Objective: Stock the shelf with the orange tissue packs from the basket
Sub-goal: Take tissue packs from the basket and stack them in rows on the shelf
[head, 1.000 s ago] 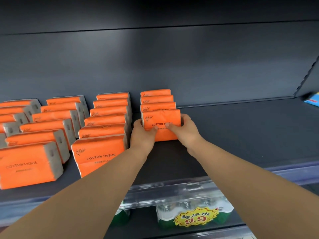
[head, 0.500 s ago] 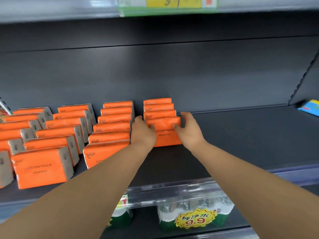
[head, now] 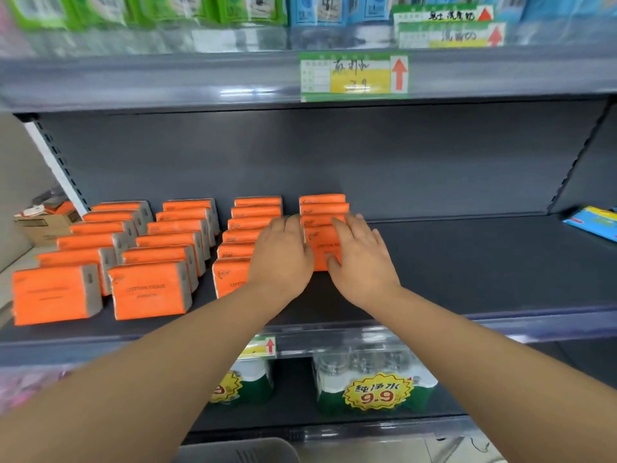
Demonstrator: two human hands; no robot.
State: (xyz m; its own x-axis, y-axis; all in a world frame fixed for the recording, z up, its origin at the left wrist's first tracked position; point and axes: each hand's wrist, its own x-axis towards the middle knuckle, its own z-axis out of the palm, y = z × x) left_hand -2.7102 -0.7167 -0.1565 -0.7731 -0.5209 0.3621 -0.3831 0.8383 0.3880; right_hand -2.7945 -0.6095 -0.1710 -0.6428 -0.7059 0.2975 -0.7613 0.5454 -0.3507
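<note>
Altogether, twenty-two orange tissue packs (head: 150, 289) stood upright on the dark shelf (head: 467, 262) in four rows running front to back: six in each of the three left rows and four in the right-hand row. The front pack (head: 320, 245) of that short row stood against the three behind it, and both hands lay over it. The left hand (head: 283, 255) rested with straight fingers across its left edge and the neighbouring row, hiding parts of the packs there. The right hand (head: 360, 259) spread its fingers over the pack's right side, thumb touching the printed face, gripping nothing. Far to the right the shelf held one blue packet (head: 594, 225), well apart. A green and yellow price label (head: 354, 76) hung on the shelf edge above. Below stood two shrink-wrapped bottle packs (head: 374, 369), the right one's yellow sticker reading 9.9. A cardboard box (head: 43, 225) sat off to the left, and a grey basket (head: 240, 451) rim showed at the bottom.
</note>
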